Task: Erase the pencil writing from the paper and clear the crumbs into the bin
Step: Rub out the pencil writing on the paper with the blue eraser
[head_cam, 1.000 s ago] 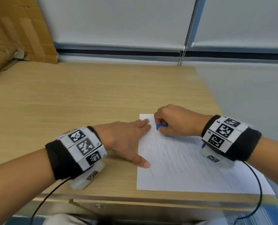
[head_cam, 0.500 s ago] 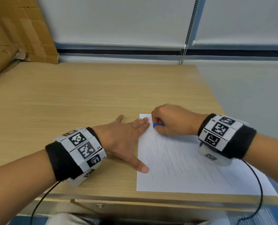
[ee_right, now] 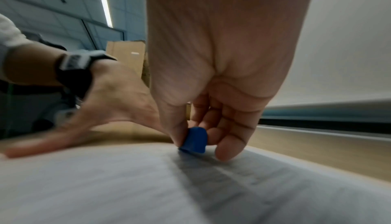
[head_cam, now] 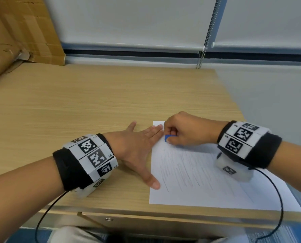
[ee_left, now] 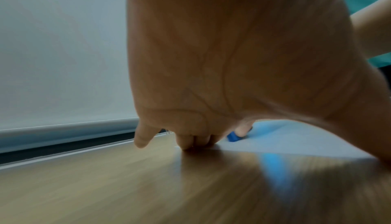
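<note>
A white sheet of paper [head_cam: 207, 176] lies flat on the wooden desk [head_cam: 93, 106], at the desk's near right corner, with faint pencil lines across most of its surface. The right hand [head_cam: 190, 130] sits over the paper's far left corner, fingers curled, pinching a small blue eraser [head_cam: 168, 138] between thumb and fingers; in the right wrist view the eraser [ee_right: 195, 139] stands with its lower edge touching the sheet. The left hand [head_cam: 137, 146] lies flat and spread just left of the paper: its fingertips [head_cam: 157, 128] press on the paper's far left corner, close beside the eraser, and its thumb rests on the paper's left edge nearer the person. In the left wrist view the little finger is lifted off the desk while the other fingers bear down at the sheet's edge. Both wrists carry black bands with square black-and-white markers. Folded cardboard [head_cam: 23, 32] leans at the desk's far left corner, well apart from the paper. Window blinds [head_cam: 137, 21] hang behind the desk.
</note>
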A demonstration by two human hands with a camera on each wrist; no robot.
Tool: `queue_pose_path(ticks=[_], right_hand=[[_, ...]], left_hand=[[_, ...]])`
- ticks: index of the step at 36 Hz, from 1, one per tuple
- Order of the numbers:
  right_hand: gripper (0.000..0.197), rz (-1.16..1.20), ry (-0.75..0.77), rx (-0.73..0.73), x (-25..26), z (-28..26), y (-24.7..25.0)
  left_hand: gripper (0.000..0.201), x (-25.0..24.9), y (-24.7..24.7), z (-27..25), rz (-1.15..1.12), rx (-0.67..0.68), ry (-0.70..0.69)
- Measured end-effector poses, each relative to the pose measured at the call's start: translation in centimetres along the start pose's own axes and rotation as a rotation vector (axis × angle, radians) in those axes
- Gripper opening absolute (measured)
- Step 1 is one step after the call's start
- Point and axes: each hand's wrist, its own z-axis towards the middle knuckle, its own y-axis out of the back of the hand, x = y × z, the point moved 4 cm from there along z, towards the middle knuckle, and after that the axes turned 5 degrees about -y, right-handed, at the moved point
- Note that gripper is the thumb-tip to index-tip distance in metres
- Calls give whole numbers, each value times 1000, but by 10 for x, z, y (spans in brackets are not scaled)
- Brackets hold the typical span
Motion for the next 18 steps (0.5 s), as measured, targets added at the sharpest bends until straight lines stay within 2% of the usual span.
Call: queue_pose_path(ticks=[4, 9, 14, 18], right_hand=[[8, -15, -6, -22, 0, 3, 1], [6, 54, 98, 101, 23, -14, -14], [5, 92, 56, 22, 17, -8, -10], [4, 103, 110, 139, 29, -20, -20]], left_hand=[[144, 0, -1, 0, -1, 17, 11], [140, 0, 1, 2, 4, 15, -7], [140, -2, 2, 3, 18, 35, 10], [139, -1, 1, 4, 34, 34, 10]])
